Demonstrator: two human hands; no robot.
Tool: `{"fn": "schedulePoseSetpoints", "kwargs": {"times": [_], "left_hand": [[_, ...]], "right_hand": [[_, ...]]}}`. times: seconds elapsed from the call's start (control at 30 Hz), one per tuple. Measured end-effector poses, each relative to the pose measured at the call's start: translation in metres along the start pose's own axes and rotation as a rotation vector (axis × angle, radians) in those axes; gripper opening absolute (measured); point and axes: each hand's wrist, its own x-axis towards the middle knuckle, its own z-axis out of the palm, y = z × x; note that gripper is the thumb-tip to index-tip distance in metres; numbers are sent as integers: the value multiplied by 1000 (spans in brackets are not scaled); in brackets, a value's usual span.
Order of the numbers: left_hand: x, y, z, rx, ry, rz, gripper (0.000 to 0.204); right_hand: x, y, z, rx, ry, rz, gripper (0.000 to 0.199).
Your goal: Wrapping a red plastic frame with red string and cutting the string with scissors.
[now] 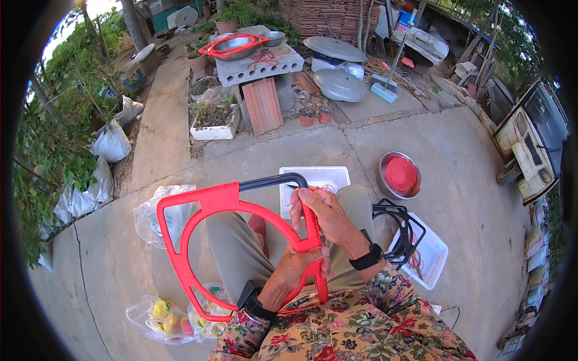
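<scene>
A squarish frame with a round inner ring (220, 197) is held tilted over my lap. Red cord wraps most of it in tight turns, while a stretch of its top bar (265, 182) shows bare black. My left hand (295, 268) grips the red-wrapped part at the lower right of the ring, its fingers curled around it. Higher up, my right hand (328, 216) is closed at the upper right corner, with thumb and fingers pressed on the side bar where red wrapping meets black. Whether loose cord lies inside the right fingers is hidden.
To the right stand a steel bowl (383, 179) with a red bundle (400, 173), bare black frames (394, 228) and a white tray (438, 265). Another white tray (313, 171) is beyond my knees. Clear plastic bags (158, 322) lie left. Ahead, a concrete slab table (265, 72) holds a red frame (235, 43).
</scene>
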Motion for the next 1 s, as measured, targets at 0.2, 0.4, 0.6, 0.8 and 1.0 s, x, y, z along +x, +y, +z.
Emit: {"fn": "schedulePoseSetpoints", "kwargs": {"times": [0.2,0.4,0.6,0.8,1.0], "left_hand": [[2,3,1,-36,-3,-14,16],[-1,7,2,-55,12,0,16],[0,3,-1,-28,-38,5,21],[-6,3,4,-29,9,35,24],[-7,0,9,-59,61,77,20]], "right_hand": [[0,-2,-4,226,-49,110,53],[-21,3,-3,122,-67,50,54],[-26,1,2,-107,-7,37,36],[-29,-14,18,-265,61,-63,28],[-39,0,20,-215,131,-42,31]]}}
